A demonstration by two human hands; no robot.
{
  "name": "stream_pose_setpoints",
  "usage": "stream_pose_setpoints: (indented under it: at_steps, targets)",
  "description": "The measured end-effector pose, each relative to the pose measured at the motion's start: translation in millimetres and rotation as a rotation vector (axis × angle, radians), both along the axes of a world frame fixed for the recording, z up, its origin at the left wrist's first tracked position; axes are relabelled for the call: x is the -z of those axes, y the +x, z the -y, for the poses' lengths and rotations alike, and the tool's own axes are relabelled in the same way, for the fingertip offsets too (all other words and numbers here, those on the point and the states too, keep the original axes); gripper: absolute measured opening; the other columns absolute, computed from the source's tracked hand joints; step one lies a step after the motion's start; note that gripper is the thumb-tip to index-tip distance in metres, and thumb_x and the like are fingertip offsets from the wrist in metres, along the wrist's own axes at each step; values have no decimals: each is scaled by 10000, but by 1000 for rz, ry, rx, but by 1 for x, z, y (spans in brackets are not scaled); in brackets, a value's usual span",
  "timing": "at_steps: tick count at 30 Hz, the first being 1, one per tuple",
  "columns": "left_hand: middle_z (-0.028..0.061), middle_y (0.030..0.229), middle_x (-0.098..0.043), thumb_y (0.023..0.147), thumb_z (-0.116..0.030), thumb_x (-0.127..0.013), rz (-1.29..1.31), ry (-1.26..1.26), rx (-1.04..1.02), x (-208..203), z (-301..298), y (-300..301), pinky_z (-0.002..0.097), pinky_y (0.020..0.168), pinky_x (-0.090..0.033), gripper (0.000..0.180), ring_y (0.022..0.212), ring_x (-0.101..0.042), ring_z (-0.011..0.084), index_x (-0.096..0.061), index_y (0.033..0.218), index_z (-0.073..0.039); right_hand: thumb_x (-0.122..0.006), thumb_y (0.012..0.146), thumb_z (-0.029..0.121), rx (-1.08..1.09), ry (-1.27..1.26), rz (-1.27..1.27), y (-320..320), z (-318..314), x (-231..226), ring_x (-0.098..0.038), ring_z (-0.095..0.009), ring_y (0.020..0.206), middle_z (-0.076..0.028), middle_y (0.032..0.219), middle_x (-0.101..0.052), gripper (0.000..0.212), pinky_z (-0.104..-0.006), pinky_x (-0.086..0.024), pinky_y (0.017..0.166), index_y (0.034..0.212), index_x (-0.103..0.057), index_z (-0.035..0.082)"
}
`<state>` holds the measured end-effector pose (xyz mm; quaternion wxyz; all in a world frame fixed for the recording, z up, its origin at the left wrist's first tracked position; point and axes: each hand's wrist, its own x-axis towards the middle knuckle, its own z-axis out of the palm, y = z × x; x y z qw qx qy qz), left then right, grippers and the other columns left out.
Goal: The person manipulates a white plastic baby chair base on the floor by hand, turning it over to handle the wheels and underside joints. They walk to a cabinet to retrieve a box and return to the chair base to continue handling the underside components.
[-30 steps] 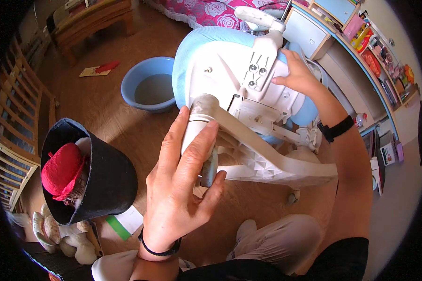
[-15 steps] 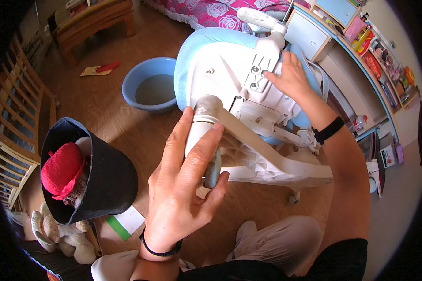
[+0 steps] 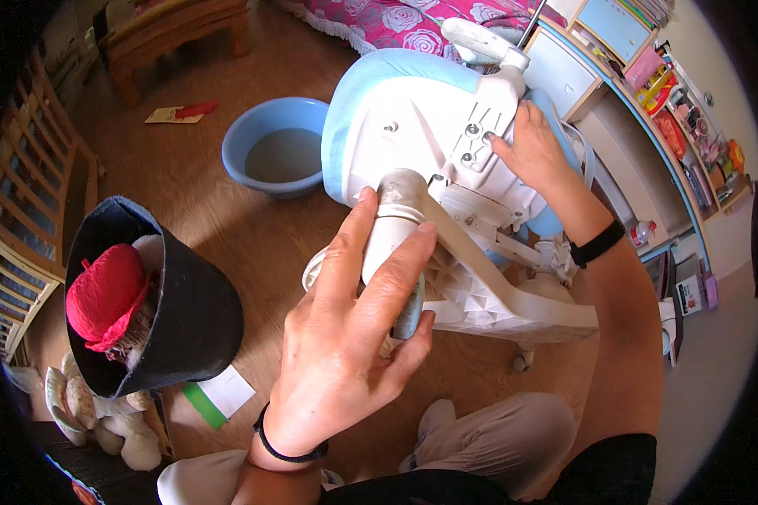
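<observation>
A swivel chair lies tipped over, with its white seat underside [image 3: 379,126] and light blue cushion edge [image 3: 345,109] facing me. My left hand [image 3: 345,328] is closed around a white caster [image 3: 389,244] with a grey-blue wheel, at the near end of a white base leg [image 3: 514,295]. Index finger and thumb lie along either side of it. My right hand [image 3: 535,151] grips the white armrest bracket [image 3: 490,122], thumb beside its dark bolts and fingers over the far edge. Above that bracket sticks out the white armrest [image 3: 480,40].
A blue basin [image 3: 236,151] holding greyish water stands left of the chair. Nearer is a dark bin [image 3: 202,311] with a red bundle [image 3: 109,295] inside. Plush toys [image 3: 126,429] and a white-green card [image 3: 219,396] lie by it. Shelves [image 3: 615,160] line the right side.
The chair and my left hand on the caster sit slightly farther right in view. A round white part now shows left of my left hand. Both hands keep their hold.
</observation>
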<state>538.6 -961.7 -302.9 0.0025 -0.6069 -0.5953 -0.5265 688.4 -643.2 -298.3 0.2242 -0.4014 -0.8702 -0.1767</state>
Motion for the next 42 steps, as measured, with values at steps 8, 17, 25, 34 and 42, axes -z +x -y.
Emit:
stream_pose_setpoints:
  at_steps: [8, 17, 25, 34, 42]
  targets:
    - [285, 1309, -437, 602, 0, -692, 19, -29, 10, -3, 2, -2, 388, 915, -454, 595, 1172, -503, 383, -582, 1184, -54, -629, 790, 308, -25, -57, 23, 3, 3, -8, -364, -424, 1222, -320, 1305, -358, 719, -419, -311, 1040, 1270, -314, -125]
    - [298, 1304, -432, 592, 4, -664, 64, -13, 49, 5, 0, -4, 401, 937, -437, 604, 1205, -473, 378, -563, 1187, -6, -651, 775, 318, -34, -27, 54, 8, 2, -6, -387, -418, 1208, -305, 1305, -362, 759, -409, -335, 1017, 1290, -298, -115]
    - [328, 1281, -435, 567, -81, -649, 7, 27, 11, 7, 0, -2, 409, 976, -370, 626, 1228, -435, 398, -547, 1172, 43, -681, 708, 332, 79, -103, -20, -8, 6, -9, -452, -402, 1122, -231, 1196, -450, 607, -468, -402, 931, 1122, -434, -39]
    - [324, 1296, -426, 593, -105, -632, -35, 89, 0, 10, -5, -3, 424, 977, -371, 621, 1194, -468, 383, -535, 1191, 34, -672, 714, 356, 129, -106, -46, -8, 7, -5, -422, -363, 1162, -194, 1218, -433, 618, -561, -366, 927, 1149, -424, -6]
    - [320, 1297, -427, 610, -141, -649, -20, 112, 10, 13, -7, -4, 428, 973, -379, 612, 1188, -471, 384, -537, 1187, 30, -672, 741, 409, 76, -20, -69, -2, -1, 2, -418, -369, 1165, -198, 1259, -419, 655, -557, -359, 933, 1178, -418, -8]
